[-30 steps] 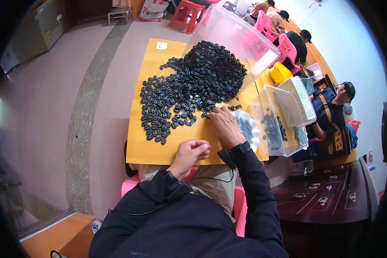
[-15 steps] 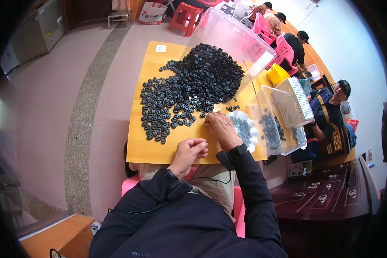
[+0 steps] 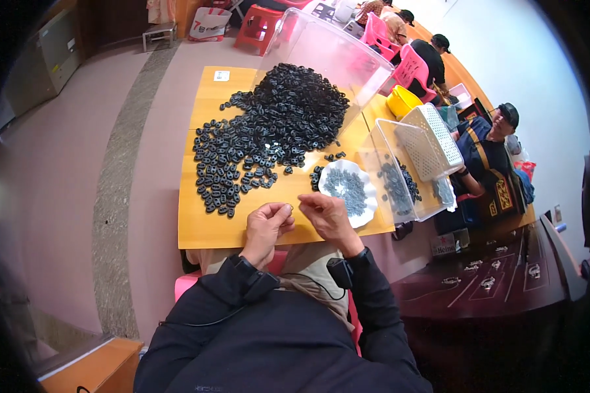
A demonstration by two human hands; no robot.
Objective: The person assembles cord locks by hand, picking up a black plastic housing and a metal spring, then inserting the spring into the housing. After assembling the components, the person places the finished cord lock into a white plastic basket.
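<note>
parts heap (image 3: 269, 137) on table (image 3: 203, 229), dish (image 3: 349, 190) right, bin (image 3: 406, 170) beyond.

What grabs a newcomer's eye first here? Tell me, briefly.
The big heap of small black parts spread across the far half of the yellow table stands out first. Next, the left hand and right hand meet at the near edge, beside a white dish of grey pieces. Clear plastic bins stand to the right.

Both forearms reach forward, the left hand (image 3: 267, 225) and right hand (image 3: 328, 214) close together, fingers curled inward.
</note>
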